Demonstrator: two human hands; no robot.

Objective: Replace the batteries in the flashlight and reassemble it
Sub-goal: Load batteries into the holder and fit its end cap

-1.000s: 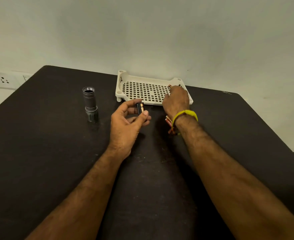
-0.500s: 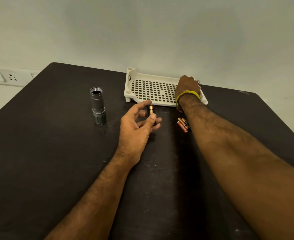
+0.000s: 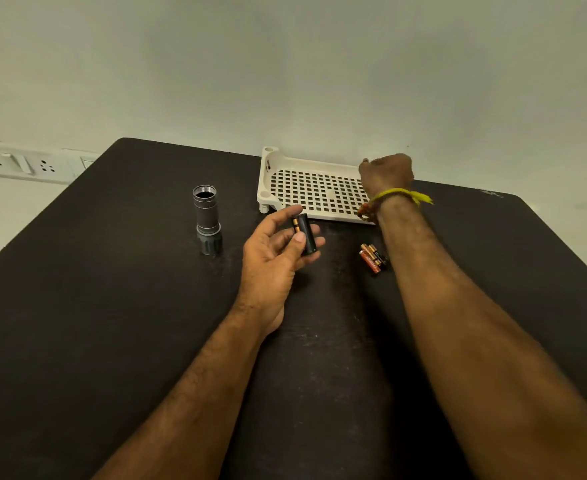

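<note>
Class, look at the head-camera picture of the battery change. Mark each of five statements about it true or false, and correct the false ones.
1. The flashlight body stands upright on the table with its open threaded end up. True.
2. The left hand holds a black battery holder. True.
3. The loose batteries lie inside the white tray. False: they lie on the table, in front of the tray, beside the right forearm.
4. The right hand rests on the flashlight body. False: it is at the tray's far right corner.
5. The tray has a perforated floor. True.
</note>
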